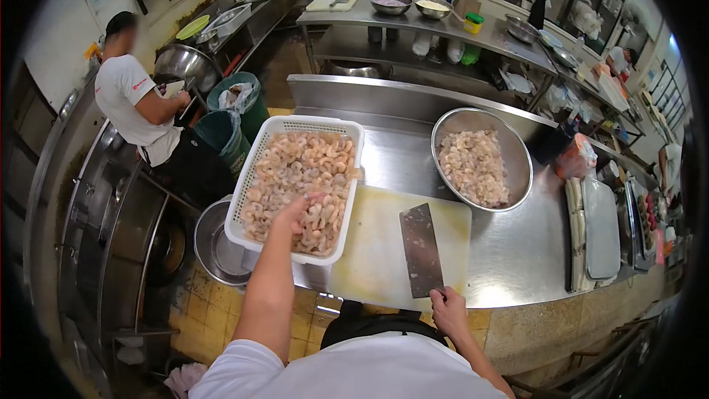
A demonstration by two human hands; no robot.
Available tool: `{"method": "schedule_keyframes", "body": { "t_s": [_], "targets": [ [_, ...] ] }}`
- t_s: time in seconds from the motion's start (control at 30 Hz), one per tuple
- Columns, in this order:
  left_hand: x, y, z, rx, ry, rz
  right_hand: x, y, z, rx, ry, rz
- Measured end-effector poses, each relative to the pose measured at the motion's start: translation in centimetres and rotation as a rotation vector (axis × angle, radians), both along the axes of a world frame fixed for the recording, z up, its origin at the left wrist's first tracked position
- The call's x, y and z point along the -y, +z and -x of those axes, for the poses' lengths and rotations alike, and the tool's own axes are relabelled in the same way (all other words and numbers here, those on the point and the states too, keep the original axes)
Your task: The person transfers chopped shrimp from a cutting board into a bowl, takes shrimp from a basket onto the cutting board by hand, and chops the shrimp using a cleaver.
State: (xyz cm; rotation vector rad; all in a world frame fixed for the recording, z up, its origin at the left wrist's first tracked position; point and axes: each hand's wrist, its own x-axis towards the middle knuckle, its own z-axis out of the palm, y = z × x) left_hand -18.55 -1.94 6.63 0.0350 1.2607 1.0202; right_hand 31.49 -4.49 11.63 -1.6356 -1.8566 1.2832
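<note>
My left hand (295,214) reaches into the shrimp (303,170) in a white perforated basket (357,149); its fingers are partly hidden among them, so its grip cannot be made out. My right hand (448,309) is wrapped round the handle of a cleaver (421,247). The broad blade lies over a white cutting board (377,229) with yellow stains, bits stuck to its face. To the right of the board, a steel bowl (521,166) holds a heap of cut shrimp (473,166).
A steel bowl (214,247) stands below the basket's left side. Trays (602,229) lie at the counter's right end. A raised steel ledge (413,100) runs along the back. A person (136,96) stands at the left near green bins (255,111).
</note>
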Motion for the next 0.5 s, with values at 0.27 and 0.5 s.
{"method": "schedule_keyframes", "body": {
  "t_s": [0.27,0.5],
  "targets": [
    [1.0,2.9,-2.2,0.206,0.075,-0.342,-1.4,-1.3,-2.3,0.011,0.013,0.014],
    [-4.9,6.0,-15.5,-0.120,-0.249,-0.202,-1.8,-2.0,-3.2,0.001,0.004,0.021]
  ]
}}
